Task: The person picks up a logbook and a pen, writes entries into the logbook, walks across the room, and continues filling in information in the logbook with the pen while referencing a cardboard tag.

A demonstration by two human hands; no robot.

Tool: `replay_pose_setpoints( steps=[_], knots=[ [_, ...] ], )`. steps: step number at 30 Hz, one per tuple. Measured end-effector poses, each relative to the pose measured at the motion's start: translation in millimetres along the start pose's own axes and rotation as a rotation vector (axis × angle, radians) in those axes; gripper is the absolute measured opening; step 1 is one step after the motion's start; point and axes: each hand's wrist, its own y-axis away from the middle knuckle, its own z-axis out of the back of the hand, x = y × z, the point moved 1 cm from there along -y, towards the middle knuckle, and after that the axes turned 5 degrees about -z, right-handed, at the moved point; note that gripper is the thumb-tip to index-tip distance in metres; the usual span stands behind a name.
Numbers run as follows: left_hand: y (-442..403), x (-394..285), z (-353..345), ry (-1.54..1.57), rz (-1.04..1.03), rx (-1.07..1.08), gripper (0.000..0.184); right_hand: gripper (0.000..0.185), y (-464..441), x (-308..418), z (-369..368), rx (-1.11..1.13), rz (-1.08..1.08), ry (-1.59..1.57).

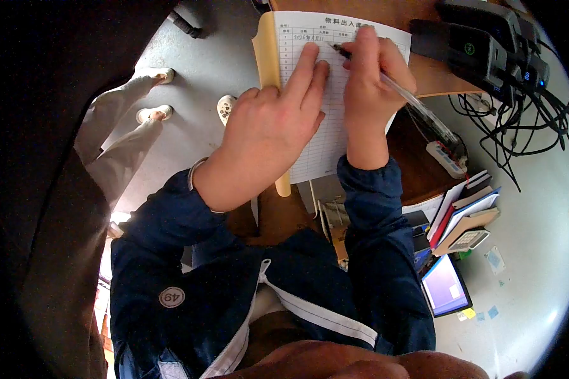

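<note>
A printed form (319,148) with a ruled table and Chinese headings lies on a yellow folder (269,54), partly over the wooden desk. Handwriting fills part of its first row. My left hand (269,120) rests flat across the form and folder edge, index and middle fingers stretched out on the page, the other fingers bent. In my right hand (376,91) is a pen (417,104) with a clear barrel, gripped between thumb and fingers. Its dark tip is at the top row, just right of the writing. My right hand covers some of the heading and columns.
Black electronic devices (480,57) with tangled cables (518,126) stand on the right of the desk (439,76). Below are a power strip (447,159), upright folders (464,205), a calculator (470,240) and a lit screen (446,287). Another person's legs (123,120) are at left.
</note>
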Motion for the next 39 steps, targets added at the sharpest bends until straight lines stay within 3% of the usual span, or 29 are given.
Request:
replay_pose_setpoints(
  steps=[3,6,12,24,39],
  knots=[
    [-1,-2,2,-0.005,0.002,0.015,0.059,0.036,2,-4,2,-0.1,-0.021,-0.125],
    [0,-2,5,0.005,0.006,0.025,0.058,0.035,-9,3,5,0.089,-0.081,-0.201],
    [2,-2,4,0.077,-0.002,0.025,0.057,0.034,-6,-3,8,0.099,0.064,0.019],
    [-2,-1,7,0.092,0.008,0.034,0.053,0.033,-7,-5,4,0.088,0.186,0.039],
    [-1,-1,10,0.111,0.019,0.134,0.062,0.036,-7,-5,9,0.115,0.177,0.087]
  ],
)
